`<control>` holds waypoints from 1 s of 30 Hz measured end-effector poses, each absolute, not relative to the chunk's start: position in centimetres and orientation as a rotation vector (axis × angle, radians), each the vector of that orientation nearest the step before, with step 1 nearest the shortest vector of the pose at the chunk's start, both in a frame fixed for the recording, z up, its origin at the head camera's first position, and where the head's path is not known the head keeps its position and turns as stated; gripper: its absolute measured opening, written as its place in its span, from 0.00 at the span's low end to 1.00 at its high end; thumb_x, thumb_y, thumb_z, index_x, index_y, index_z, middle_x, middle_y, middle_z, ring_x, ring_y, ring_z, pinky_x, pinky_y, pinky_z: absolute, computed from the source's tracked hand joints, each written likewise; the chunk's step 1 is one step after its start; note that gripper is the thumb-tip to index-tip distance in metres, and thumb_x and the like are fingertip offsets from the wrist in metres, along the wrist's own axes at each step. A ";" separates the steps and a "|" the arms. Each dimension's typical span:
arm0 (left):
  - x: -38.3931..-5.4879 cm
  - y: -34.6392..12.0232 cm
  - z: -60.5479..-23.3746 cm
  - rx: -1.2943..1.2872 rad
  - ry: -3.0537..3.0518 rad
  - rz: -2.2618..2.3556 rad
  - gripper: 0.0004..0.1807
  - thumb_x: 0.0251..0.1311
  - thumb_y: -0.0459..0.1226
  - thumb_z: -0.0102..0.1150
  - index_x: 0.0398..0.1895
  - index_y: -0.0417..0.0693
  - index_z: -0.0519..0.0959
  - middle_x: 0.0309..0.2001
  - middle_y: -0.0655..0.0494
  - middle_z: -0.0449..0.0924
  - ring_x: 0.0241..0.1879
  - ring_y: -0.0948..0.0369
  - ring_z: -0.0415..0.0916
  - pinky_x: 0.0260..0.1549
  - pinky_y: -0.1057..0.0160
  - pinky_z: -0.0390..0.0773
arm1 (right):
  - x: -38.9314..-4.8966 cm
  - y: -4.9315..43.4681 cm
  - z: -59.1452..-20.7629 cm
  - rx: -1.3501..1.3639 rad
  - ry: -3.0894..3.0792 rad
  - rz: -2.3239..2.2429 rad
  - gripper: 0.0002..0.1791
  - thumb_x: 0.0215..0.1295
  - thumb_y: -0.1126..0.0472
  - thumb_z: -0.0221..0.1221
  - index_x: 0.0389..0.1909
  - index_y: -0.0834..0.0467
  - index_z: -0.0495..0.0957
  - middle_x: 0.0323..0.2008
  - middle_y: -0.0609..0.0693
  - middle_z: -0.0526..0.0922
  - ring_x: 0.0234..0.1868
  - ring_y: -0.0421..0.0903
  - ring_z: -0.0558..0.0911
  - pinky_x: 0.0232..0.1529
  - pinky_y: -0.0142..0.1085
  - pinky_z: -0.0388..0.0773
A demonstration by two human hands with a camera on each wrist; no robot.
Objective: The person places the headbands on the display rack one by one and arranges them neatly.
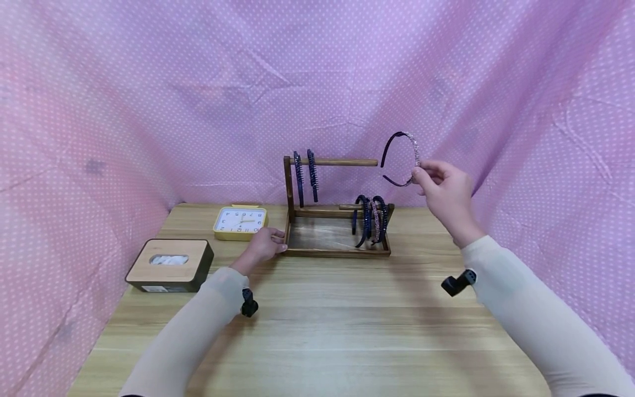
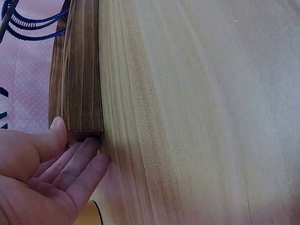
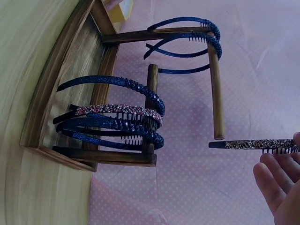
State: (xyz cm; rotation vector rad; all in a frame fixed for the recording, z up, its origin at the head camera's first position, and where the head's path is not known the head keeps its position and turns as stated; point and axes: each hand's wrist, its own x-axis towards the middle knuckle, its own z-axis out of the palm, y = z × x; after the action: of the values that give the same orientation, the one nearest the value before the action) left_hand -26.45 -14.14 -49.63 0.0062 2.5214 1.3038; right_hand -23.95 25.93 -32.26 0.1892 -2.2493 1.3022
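Note:
My right hand [image 1: 448,193] pinches a headband [image 1: 415,149] between thumb and fingers, raised at the right of the rack. Its band is dark, with a stretch of pale pink sparkling stones and small comb teeth. In the right wrist view the headband's dark tip is close to the free end of the upper rod [image 3: 217,103]. My left hand [image 1: 265,243] holds the left front corner of the wooden headband rack [image 1: 337,253], thumb and fingertips at its end. Two dark blue headbands [image 1: 312,176] hang on the upper rod.
Several headbands, dark blue ones and a pink-stoned one [image 1: 375,220], hang on the lower rod [image 1: 347,207] at the rack's right. A yellow clock [image 1: 240,236] lies beside the left hand. A tissue box [image 1: 144,262] stands further left. Pink dotted cloth [image 1: 223,110] surrounds the wooden table [image 1: 322,331].

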 end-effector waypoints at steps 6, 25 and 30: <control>-26.6 -14.2 -49.8 0.024 2.553 1.281 0.23 0.65 0.31 0.67 0.62 0.34 0.78 0.58 0.37 0.83 0.56 0.46 0.83 0.43 0.60 0.87 | -26.2 24.8 -32.7 0.212 -2.286 1.231 0.15 0.71 0.58 0.65 0.48 0.67 0.85 0.40 0.65 0.89 0.24 0.25 0.81 0.27 0.22 0.82; -26.7 -14.1 -49.7 0.022 2.548 1.297 0.23 0.65 0.30 0.67 0.62 0.34 0.78 0.55 0.36 0.84 0.54 0.46 0.83 0.41 0.60 0.87 | -28.8 18.8 -33.3 0.266 -2.441 1.244 0.16 0.71 0.54 0.65 0.47 0.63 0.86 0.39 0.58 0.90 0.30 0.40 0.86 0.28 0.24 0.83; -26.8 -14.1 -49.8 0.021 2.545 1.300 0.22 0.65 0.30 0.67 0.61 0.33 0.78 0.53 0.36 0.85 0.52 0.47 0.84 0.43 0.61 0.86 | -29.3 17.0 -33.9 0.295 -2.460 1.235 0.15 0.70 0.54 0.65 0.46 0.62 0.86 0.39 0.56 0.90 0.33 0.45 0.87 0.29 0.26 0.83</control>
State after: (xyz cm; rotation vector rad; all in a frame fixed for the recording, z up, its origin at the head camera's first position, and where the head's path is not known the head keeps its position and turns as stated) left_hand -26.82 -14.11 -49.79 0.0212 2.5446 1.2997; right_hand -29.28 17.00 -33.86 0.2950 -2.4602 1.2351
